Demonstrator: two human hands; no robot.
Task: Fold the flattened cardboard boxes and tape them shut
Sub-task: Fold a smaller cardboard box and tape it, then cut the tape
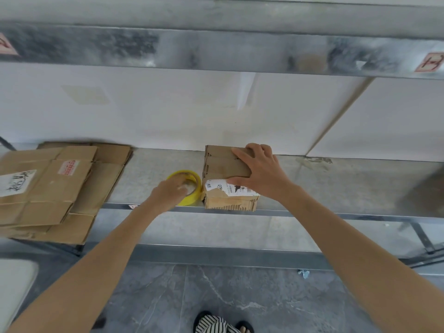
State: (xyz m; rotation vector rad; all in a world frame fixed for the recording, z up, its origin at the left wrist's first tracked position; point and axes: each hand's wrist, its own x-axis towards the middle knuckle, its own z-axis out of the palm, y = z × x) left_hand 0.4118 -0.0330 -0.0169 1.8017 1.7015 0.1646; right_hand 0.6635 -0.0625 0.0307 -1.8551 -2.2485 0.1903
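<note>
The small box (223, 164) stands folded up on the metal shelf (336, 188), close to its front edge, with a torn white label (213, 186) on the side facing the person. The right hand (259, 174) holds it from above: the fingers reach across the top to the far edge and the thumb presses on the labelled side. Just beside the box, on its left and touching or nearly touching it, lies the yellow tape roll (191, 200). The left hand (168, 192) is on the roll, its fingers curled over the rim into the core, though that hand is blurred. Further left on the shelf, well apart, lies a stack of flattened boxes (55, 188).
</note>
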